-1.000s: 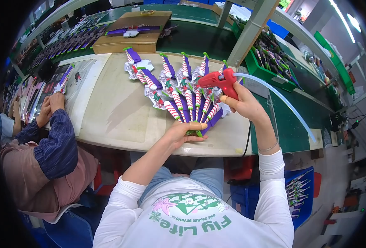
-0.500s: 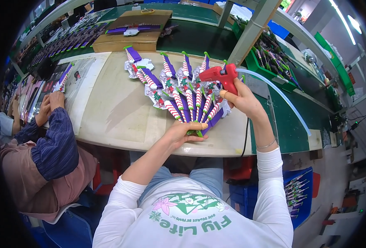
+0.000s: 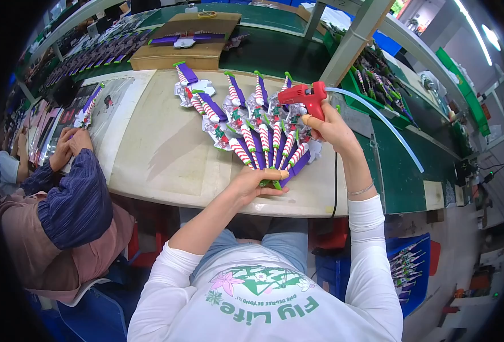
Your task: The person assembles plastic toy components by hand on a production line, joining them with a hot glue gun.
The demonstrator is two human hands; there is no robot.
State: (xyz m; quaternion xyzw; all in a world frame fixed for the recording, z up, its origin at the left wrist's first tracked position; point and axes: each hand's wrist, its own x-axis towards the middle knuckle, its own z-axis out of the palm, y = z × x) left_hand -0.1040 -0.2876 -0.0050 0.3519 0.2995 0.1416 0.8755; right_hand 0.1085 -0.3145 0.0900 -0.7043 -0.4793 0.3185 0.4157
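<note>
Head view: glue gun [image 3: 304,97] (red) over fan [image 3: 252,137]

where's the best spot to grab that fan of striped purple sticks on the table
Grip the fan of red-and-white striped purple sticks at its narrow lower end, coming from the near table edge. All the sticks converge there, so one pinch probably gathers them; the left hand already rests there. The spread tops lie too wide, and the right hand holds a red glue gun above them.

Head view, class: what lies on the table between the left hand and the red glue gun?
In the head view, a fan of striped candy-cane toys lies between the left hand and the red glue gun.
</note>
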